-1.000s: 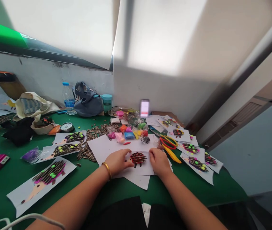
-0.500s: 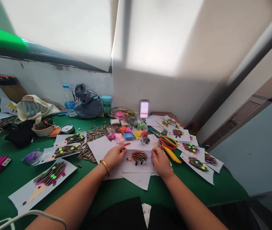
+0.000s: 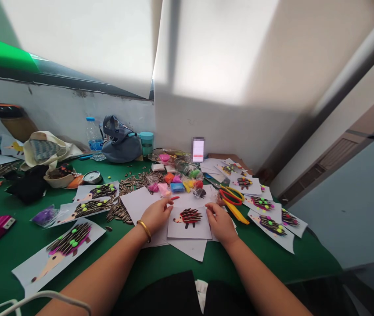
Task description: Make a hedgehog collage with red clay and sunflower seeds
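A white card bears a hedgehog figure with dark seed spines, a red body edge, a pale snout and dark feet. My left hand pinches the card's upper left corner, a gold bracelet on its wrist. At the upper right corner, my right hand has its fingers closed on the card's edge. Loose white sheets lie beneath the card. Just beyond it are a small red strip and packets of coloured clay.
Sunflower seeds lie left of the sheets. Finished hedgehog cards are on both sides. Scissors and a yellow cutter rest at the right. A phone, blue bag and bottle stand at the back.
The card has tilted to face the camera more, showing more white surface above and below the hedgehog. My right hand has shifted slightly left with it.
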Tool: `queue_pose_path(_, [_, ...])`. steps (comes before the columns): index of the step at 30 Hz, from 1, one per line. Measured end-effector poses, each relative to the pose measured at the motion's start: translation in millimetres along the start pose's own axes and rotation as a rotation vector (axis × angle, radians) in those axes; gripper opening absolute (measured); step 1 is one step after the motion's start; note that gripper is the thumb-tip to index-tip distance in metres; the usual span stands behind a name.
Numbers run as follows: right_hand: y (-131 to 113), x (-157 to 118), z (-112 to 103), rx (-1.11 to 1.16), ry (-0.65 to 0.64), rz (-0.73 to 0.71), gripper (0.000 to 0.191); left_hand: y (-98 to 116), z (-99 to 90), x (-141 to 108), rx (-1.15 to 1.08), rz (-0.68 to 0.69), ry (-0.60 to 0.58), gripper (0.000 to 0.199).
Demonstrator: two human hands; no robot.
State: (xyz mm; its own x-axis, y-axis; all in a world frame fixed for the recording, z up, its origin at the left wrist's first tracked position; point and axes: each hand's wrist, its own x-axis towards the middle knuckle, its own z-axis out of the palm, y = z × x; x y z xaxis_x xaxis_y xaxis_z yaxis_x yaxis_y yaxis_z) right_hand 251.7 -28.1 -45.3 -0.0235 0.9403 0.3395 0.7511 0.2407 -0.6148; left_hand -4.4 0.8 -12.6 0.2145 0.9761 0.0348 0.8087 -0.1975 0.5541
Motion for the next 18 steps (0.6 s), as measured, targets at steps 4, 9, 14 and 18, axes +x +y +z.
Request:
queue_pose_path(4, [4.0,0.9,3.3,-0.003,0.022,-0.041,0.025,-10.9,-5.7,8.2,0.011,0.024,0.131,0.041])
queue_pose_path(9, [5.5,1.4,4.6,-0.006,0.044,-0.072,0.024,-26.8,-11.9,20.9,0.143,0.035,0.221,0.035])
queue_pose_path(14, [5.7,1.7,5.0,0.009,0.056,-0.083,0.023,-27.7,-12.3,19.8,0.181,0.061,0.223,0.027])
queue_pose_path(18, [6.7,2.1,5.1,0.006,0.069,-0.110,0.021,-19.7,-12.3,15.4,0.271,0.086,0.334,0.020])
